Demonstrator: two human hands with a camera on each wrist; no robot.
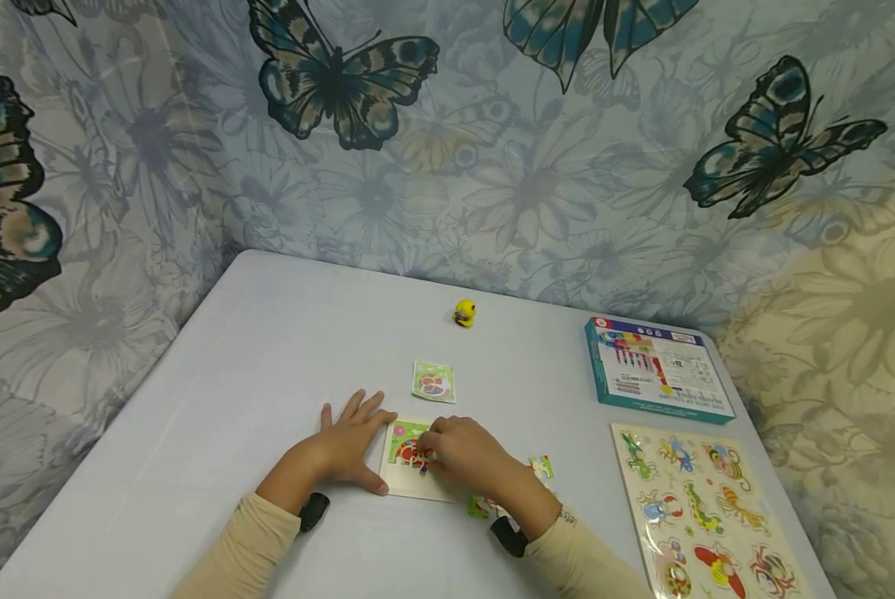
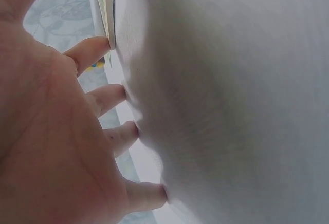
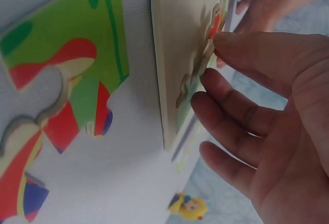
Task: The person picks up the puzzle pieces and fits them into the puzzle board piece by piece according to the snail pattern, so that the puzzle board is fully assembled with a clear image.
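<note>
A small wooden puzzle board point(image 1: 410, 484), partly filled with a green and red picture, lies flat on the table. My left hand point(image 1: 348, 448) spreads its fingers at the board's left side. Its thumb and index finger touch the edge, while the other fingertips rest on the table, as the left wrist view shows. Over the board, my right hand point(image 1: 466, 451) pinches a jigsaw piece point(image 3: 215, 26) with red on it, at the edge of the assembled part. The right fingers hide part of the picture. Loose jigsaw pieces point(image 3: 85, 49) lie beside the board, partly under the right wrist.
Behind the board lies a small picture card point(image 1: 433, 383), with a yellow toy duck point(image 1: 465, 313) farther back. A teal-edged flat box point(image 1: 660, 370) sits at the back right. In front of it is a larger insect puzzle board point(image 1: 705, 491). Patterned walls border the table.
</note>
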